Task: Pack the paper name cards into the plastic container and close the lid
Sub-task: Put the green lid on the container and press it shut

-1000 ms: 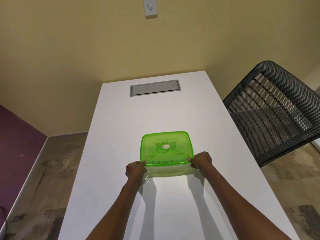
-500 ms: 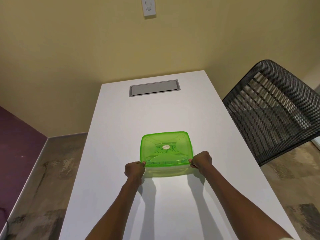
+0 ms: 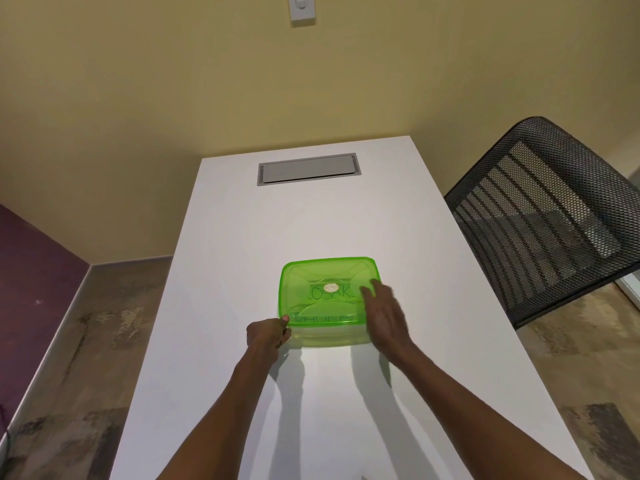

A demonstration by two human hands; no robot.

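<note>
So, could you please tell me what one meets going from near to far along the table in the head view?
Left hand → green lid on the container → bare white table → grey cable hatch → wall switch.

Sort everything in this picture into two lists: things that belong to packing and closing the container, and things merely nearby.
Part of the job:
green lid
plastic container
name cards, seen through the plastic
left hand
right hand

Merely nearby:
white table
grey cable hatch
mesh chair
wall switch
</note>
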